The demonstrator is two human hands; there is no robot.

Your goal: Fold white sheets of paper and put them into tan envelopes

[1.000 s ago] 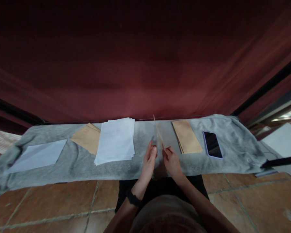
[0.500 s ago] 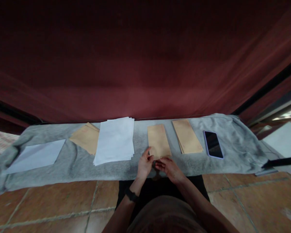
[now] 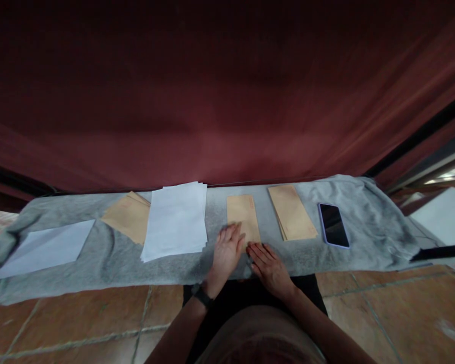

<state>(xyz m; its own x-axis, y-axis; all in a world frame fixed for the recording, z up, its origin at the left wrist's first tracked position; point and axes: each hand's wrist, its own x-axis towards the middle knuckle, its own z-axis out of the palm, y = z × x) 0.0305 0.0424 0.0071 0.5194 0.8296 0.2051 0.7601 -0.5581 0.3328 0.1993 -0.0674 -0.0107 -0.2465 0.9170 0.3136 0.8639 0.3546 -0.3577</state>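
A brown envelope lies flat on the grey cloth, its near end partly hidden by both hands. My left hand, with a dark watch on the wrist, rests palm down on its lower left part, fingers stretched out. My right hand lies flat with fingers extended, the fingertips at the envelope's near right edge. To the right sits a stack of brown envelopes. A stack of white paper is left of my left hand.
More brown envelopes and a white sheet lie at the left. A phone is at the right. The grey cloth covers a narrow surface before a dark red curtain.
Both hands have flattened: my left hand now lies on the envelope, and my right hand's fingers have straightened at its near edge. The envelope has shifted slightly left.
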